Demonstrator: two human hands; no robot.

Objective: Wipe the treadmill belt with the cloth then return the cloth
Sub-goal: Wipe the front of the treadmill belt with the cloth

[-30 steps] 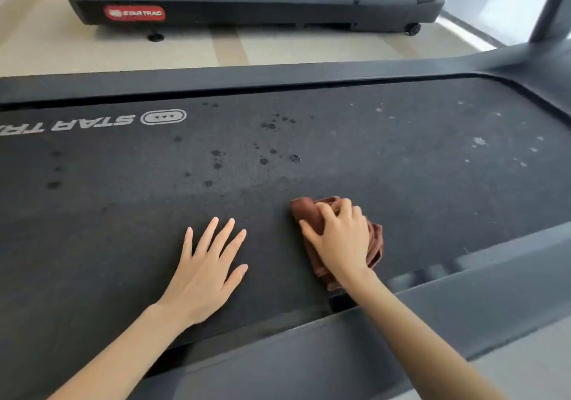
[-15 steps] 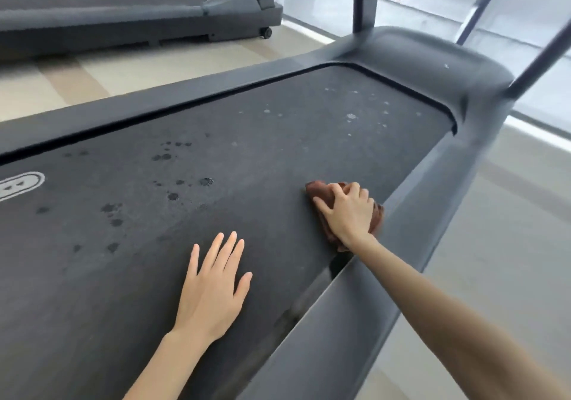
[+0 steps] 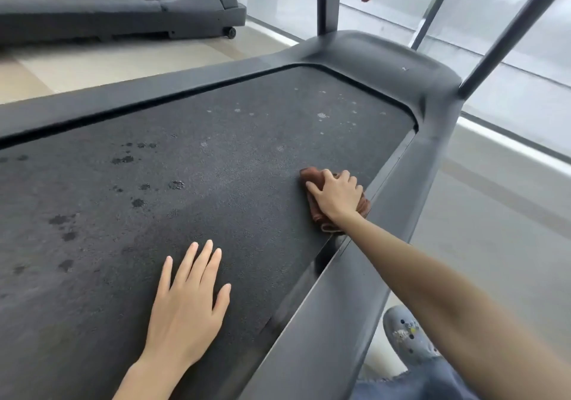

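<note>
text: none legible | brands, numbers: none legible | surface: treadmill belt (image 3: 216,183)

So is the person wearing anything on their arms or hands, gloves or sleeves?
No. The left hand and right hand are bare: no gloves, rings or watch in view. The left forearm and right forearm are bare, no sleeve showing as far as the picture reaches.
</note>
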